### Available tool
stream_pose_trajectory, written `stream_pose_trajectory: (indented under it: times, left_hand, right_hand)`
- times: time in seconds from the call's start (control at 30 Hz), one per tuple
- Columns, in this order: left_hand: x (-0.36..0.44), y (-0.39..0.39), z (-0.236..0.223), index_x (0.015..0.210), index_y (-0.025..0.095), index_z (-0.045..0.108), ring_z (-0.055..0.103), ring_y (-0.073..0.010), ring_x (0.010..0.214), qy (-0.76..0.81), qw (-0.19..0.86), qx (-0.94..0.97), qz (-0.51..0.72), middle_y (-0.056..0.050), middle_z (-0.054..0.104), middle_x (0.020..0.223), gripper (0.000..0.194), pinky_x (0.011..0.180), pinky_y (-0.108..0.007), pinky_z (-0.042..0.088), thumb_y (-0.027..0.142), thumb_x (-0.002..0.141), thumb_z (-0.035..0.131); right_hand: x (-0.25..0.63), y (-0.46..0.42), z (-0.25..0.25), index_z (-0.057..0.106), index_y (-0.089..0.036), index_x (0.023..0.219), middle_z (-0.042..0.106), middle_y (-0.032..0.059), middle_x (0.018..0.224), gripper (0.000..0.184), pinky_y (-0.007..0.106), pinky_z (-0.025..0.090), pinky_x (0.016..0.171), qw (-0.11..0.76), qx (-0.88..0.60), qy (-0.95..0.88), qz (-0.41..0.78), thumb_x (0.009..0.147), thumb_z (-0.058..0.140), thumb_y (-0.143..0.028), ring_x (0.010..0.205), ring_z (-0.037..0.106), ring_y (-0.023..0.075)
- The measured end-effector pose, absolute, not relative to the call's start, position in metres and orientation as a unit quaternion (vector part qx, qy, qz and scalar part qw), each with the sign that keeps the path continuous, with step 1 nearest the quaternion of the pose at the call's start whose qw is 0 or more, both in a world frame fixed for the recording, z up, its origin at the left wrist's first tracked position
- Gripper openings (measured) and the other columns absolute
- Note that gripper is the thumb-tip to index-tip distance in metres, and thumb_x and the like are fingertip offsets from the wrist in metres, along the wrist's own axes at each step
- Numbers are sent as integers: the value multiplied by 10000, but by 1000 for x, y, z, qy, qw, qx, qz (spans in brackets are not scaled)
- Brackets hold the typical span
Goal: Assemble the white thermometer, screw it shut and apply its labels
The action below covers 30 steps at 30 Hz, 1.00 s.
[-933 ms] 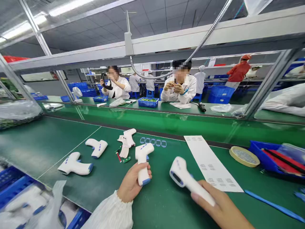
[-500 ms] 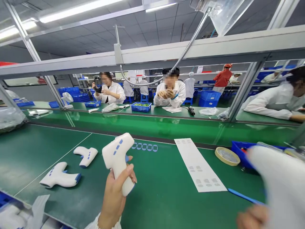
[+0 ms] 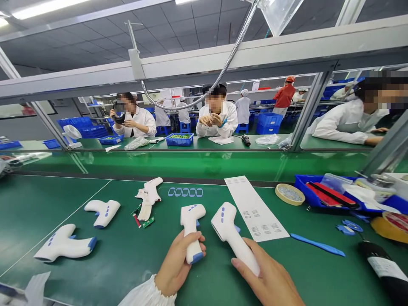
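My left hand (image 3: 182,259) is wrapped round the handle of a white infrared thermometer (image 3: 192,219) with blue buttons and a blue end cap. Close beside it, my right hand (image 3: 266,272) grips the handle of a second white thermometer (image 3: 225,221), tilted to the left. Both are held over the green bench, heads pointing up and apart from each other. To the left lie two more thermometers, one nearer (image 3: 63,244) and one farther (image 3: 102,212). Behind my left hand is an opened thermometer shell (image 3: 149,195) with a small green circuit board (image 3: 148,222) by it.
A white label sheet (image 3: 255,210), blue frames (image 3: 185,192), a tape roll (image 3: 290,194) and a blue stick (image 3: 317,244) lie on the bench. At right are a blue bin (image 3: 301,182) and a black-handled tool (image 3: 379,263). Co-workers sit across the green divider.
My right hand has brought its thermometer in from the far right, next to the left one. My left hand has moved right and lower, uncovering the opened shell. The view has shifted right.
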<state>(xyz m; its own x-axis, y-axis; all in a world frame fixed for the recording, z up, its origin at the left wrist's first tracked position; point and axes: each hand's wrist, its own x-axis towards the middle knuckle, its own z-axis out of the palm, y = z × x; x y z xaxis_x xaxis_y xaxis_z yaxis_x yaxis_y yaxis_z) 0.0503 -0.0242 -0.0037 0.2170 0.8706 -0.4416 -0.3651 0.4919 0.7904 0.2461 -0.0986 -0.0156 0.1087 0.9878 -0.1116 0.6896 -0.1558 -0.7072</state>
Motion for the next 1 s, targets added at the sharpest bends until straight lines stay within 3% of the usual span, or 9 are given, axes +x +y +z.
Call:
stream_pose_trajectory:
  times: [0.13,0.23,0.37,0.43,0.53,0.67,0.87,0.93,1.0]
  left_hand:
    - [48,-29,1,907,94,562,590,-149,682,463,733,294,402,-96,609,902,102,643,-297,570,170,845,591]
    - [45,-32,2,999,102,550,605,-184,791,462,738,305,385,-121,592,1040,180,716,-341,582,194,851,593]
    - [37,-34,1,1141,136,485,582,-257,1006,452,750,332,352,-134,542,1167,305,787,-374,575,212,860,575]
    - [33,-36,1,1171,139,464,564,-280,1059,450,754,338,339,-141,517,1209,349,780,-367,572,214,851,580]
    - [31,-39,4,1188,145,451,592,-276,1000,451,756,342,329,-141,497,1242,394,734,-353,571,233,833,597]
    - [30,-40,7,1185,162,451,616,-260,934,450,756,349,323,-134,482,1256,393,683,-343,568,275,837,594]
    - [30,-45,4,1263,183,391,533,-314,1108,448,748,341,351,-150,439,1320,542,695,-388,576,300,797,641]
    - [30,-49,1,1315,176,336,468,-309,1204,446,741,311,395,-147,425,1362,665,780,-380,561,300,758,678]
    - [30,-54,-2,1353,170,298,411,-282,1271,438,731,280,441,-124,416,1398,769,882,-339,516,305,717,708]
  right_hand:
    - [251,-100,-30,363,-257,1355,461,12,1357,549,330,466,870,253,-700,-611,271,864,405,-500,1130,516,235]
    - [254,-101,-32,343,-265,1378,446,6,1373,590,325,460,868,263,-703,-582,312,852,411,-525,1115,523,237]
    - [254,-103,-21,447,-270,1299,542,12,1235,598,265,439,842,355,-664,-485,445,807,461,-609,1055,521,217]
    - [253,-104,-14,488,-241,1258,602,17,1026,598,244,428,738,398,-635,-437,498,796,482,-621,866,537,183]
    - [251,-106,-4,522,-203,1211,563,-12,775,573,248,342,575,426,-601,-407,541,805,501,-607,607,423,129]
    - [248,-107,2,540,-176,1173,556,-4,769,569,249,308,551,453,-576,-399,551,815,510,-617,592,403,120]
    - [248,-105,-6,553,-176,1189,575,2,747,594,238,356,537,461,-590,-400,529,801,522,-625,583,432,130]
    - [251,-104,-11,546,-191,1213,618,20,841,621,234,427,609,450,-610,-405,511,772,555,-630,664,508,152]
    - [256,-103,-16,520,-232,1253,606,37,1106,664,222,468,758,419,-631,-411,506,742,588,-650,923,562,198]
